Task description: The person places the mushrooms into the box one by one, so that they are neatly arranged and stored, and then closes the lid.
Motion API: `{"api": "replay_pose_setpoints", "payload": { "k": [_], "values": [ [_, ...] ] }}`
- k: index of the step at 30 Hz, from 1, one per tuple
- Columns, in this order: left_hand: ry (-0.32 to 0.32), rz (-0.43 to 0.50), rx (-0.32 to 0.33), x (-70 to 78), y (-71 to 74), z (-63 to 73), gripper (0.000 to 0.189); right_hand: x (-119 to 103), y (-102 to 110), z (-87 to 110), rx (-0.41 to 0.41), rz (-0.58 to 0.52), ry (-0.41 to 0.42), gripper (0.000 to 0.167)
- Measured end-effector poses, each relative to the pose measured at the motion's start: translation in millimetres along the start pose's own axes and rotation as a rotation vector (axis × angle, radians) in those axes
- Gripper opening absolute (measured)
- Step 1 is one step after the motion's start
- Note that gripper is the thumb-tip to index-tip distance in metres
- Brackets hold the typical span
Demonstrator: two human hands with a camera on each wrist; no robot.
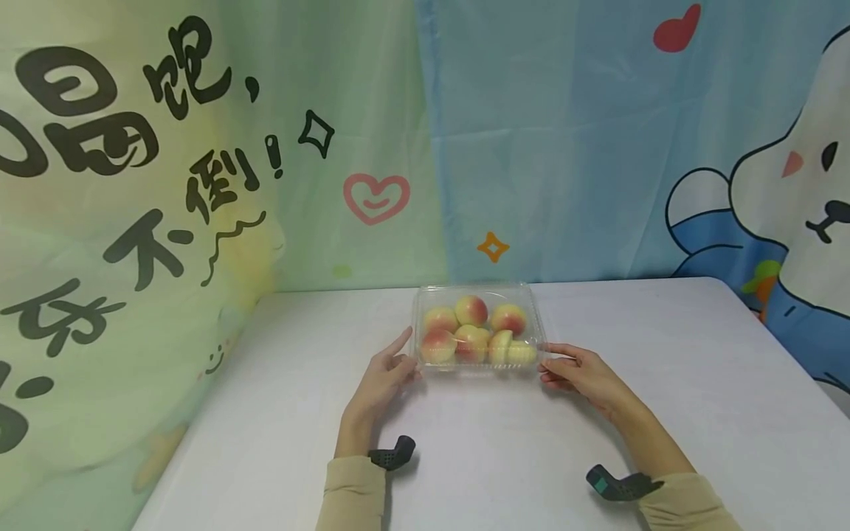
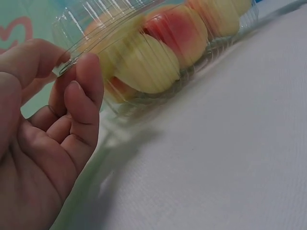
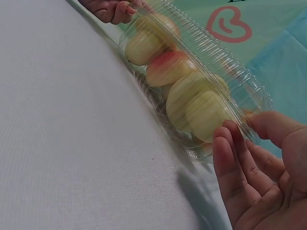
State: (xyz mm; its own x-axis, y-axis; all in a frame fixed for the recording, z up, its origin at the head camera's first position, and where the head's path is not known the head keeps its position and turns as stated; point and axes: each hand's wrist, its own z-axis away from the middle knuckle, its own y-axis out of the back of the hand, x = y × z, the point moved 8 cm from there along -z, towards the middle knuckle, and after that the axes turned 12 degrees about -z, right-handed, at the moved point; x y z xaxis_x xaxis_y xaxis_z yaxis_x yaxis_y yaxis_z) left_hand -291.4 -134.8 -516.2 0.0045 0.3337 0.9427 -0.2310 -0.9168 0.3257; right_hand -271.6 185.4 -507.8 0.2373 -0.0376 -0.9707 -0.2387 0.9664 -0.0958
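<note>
A clear plastic clamshell box holds several yellow-and-red fruits that look like peaches; one at the front right seems cut into pieces. The box is at the far side of the table, and its lid looks closed. My left hand pinches the rim at its left side; the left wrist view shows the rim between thumb and fingers of the left hand. On the opposite side my right hand pinches the rim, as the right wrist view of the right hand also shows. Whether the base touches the table cannot be told.
The table has a white cover. A printed cloth backdrop with hearts, writing and a cartoon animal hangs right behind the table's back edge and along the left. Each wrist bears a small black device near the beige sleeve.
</note>
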Motion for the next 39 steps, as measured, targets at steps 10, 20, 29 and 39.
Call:
{"api": "replay_pose_setpoints", "payload": {
  "k": [10,20,29,39],
  "values": [
    [0.018,0.064,-0.032,7.2,-0.4,3.5,0.062,-2.5,1.6,2.0,-0.023,0.099,0.003,0.059],
    [0.035,0.071,-0.009,9.1,-0.8,3.6,0.06,-1.1,3.6,0.7,-0.063,0.067,0.035,0.058],
    [0.018,0.116,-0.026,15.2,0.5,6.2,0.064,-2.1,1.6,-1.0,-0.037,0.058,0.029,0.058],
    [0.035,-0.03,-0.059,-2.2,-3.6,4.0,0.031,-3.6,1.0,0.7,-0.02,0.025,0.034,0.057]
  ]
}}
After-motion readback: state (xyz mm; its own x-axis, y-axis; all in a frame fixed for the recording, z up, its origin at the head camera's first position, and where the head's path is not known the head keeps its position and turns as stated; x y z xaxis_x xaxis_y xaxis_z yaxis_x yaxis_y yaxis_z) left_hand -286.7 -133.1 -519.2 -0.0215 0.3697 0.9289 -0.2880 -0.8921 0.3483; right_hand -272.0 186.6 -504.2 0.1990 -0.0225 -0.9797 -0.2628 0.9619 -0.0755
